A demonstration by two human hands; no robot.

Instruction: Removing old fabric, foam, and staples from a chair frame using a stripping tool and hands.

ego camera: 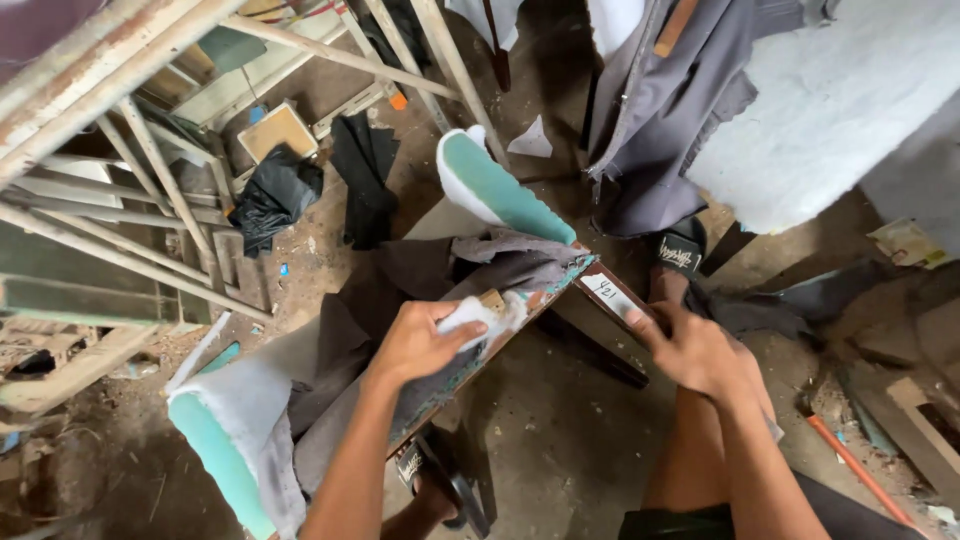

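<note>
Fingers of the left hand [418,342] are pinching a wad of white padding [480,313] against the top edge of the wooden frame rail [500,345], pressing down so the stuffing is staying put on the narrow board. Across the gap, the right hand [697,350] is gripping the rail's far end, just beside a pale label [606,292], apparently to be steadying the piece while the other hand is working. The frame is lying tilted across the person's knees, its teal foam arms [497,190] curling upward at each end and grey upholstery fabric [510,262] slumping over the middle. Room is tightest on the left, where a bare wooden furniture skeleton [110,180] is crowding in, and scraps of black cloth [275,195] are littering the dirt floor [560,440]. Open ground is showing mainly between the person's sandalled feet, under the rail.
</note>
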